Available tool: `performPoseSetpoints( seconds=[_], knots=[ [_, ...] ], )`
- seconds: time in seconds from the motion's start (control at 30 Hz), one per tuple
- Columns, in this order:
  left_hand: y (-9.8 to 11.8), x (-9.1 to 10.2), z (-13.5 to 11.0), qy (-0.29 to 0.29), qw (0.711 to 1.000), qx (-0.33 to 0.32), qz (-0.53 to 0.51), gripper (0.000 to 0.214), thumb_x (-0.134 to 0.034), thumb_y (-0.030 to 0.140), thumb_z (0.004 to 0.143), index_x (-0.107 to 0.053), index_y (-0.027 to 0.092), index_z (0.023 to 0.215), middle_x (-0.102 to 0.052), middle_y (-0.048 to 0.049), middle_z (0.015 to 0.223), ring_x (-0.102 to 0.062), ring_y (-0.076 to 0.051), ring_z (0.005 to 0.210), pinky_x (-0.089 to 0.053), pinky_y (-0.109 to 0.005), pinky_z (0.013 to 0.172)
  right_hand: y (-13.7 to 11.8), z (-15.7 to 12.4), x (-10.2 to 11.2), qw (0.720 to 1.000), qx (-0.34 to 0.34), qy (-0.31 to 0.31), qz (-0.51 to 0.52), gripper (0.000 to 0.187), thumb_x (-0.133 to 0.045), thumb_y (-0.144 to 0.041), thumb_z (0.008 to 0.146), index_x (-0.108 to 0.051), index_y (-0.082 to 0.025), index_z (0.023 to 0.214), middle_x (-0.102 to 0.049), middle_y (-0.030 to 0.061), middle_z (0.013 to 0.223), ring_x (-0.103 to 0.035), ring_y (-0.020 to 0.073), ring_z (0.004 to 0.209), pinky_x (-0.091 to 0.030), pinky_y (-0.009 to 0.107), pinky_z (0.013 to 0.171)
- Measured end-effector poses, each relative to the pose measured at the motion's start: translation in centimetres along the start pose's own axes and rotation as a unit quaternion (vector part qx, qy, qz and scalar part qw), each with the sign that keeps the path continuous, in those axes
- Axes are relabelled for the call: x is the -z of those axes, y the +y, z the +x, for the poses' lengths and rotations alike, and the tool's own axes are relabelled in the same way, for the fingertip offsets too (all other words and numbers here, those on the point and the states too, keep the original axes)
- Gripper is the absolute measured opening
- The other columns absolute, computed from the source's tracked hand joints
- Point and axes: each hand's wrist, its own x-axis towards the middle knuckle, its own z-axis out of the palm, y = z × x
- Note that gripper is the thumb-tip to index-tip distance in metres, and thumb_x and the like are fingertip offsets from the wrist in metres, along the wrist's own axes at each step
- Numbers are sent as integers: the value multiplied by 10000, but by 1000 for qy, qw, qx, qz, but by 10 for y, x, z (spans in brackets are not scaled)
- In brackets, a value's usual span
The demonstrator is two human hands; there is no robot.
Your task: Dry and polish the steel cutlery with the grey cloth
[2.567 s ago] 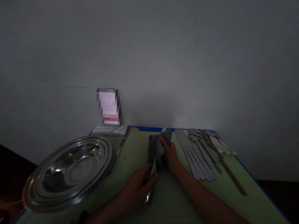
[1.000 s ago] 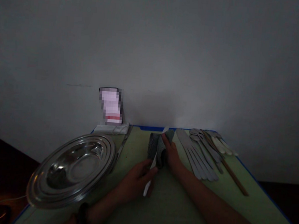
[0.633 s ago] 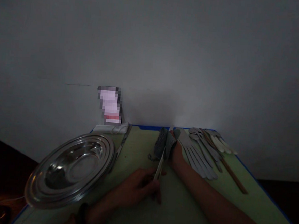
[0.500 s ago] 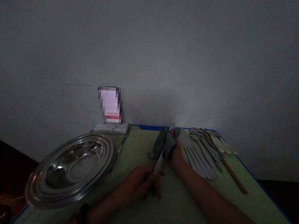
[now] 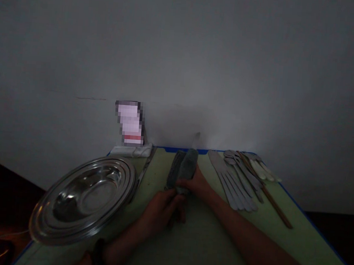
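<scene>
The scene is dim. My left hand (image 5: 163, 209) is closed around the handle end of a piece of cutlery, a knife by its look in the moments before; the cloth and my fingers cover most of it. My right hand (image 5: 197, 183) grips a grey cloth (image 5: 183, 169) wrapped round the blade. The tip (image 5: 197, 136) pokes out above the cloth towards the wall. Both hands meet near the middle of the pale green table (image 5: 205, 243).
A large steel dish (image 5: 85, 198) lies tilted at the left. A knife (image 5: 144, 171) rests beside its rim. A row of several knives and spoons (image 5: 237, 177) with a wooden stick (image 5: 269, 197) lies at the right. A blurred upright card (image 5: 129, 123) leans against the wall.
My right hand slid the cloth up and down along the blade. The cloth now sits lower and more to the left, against my left hand, and the tip points at the wall.
</scene>
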Motion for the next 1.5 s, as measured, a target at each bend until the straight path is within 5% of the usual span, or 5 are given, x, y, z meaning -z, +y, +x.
performPoseSetpoints(
  seconds=[0.47,0.8,1.07,1.3,1.5],
  knots=[
    [13,1,-1,2,998,4,68,389,-371,421,852,-499,166,588,-515,32,462,-474,-90,429,-359,-184,445,-11,-2,-11,994,2,43,-97,319,-618,-457,688,-596,-159,801,-645,35,789,-585,164,731,-453,283,679],
    [11,3,-4,-46,998,19,23,332,-436,411,787,-519,164,581,-472,45,446,-450,-92,404,-330,-189,417,-9,0,-7,988,-25,106,-111,409,-497,-539,743,-469,-181,547,-467,-32,504,-435,101,494,-333,221,471],
    [10,-1,3,22,999,36,25,395,-366,484,835,-476,183,604,-475,48,472,-468,-109,448,-345,-208,458,-13,-5,-13,986,3,77,-145,392,-517,-522,745,-481,-180,556,-516,-14,553,-455,104,518,-346,218,488],
    [12,-1,-6,-84,986,19,146,328,-423,349,802,-472,172,530,-427,54,463,-393,-75,404,-255,-183,385,-6,4,-3,979,-39,169,-104,442,-483,-593,722,-501,-179,568,-515,-7,546,-471,129,540,-362,240,519],
    [16,0,-17,-171,973,54,144,320,-431,337,781,-476,174,509,-471,46,441,-441,-73,372,-296,-162,358,2,15,10,966,-53,251,-9,460,-510,-623,678,-549,-166,642,-573,15,603,-517,154,584,-388,250,538]
  ],
)
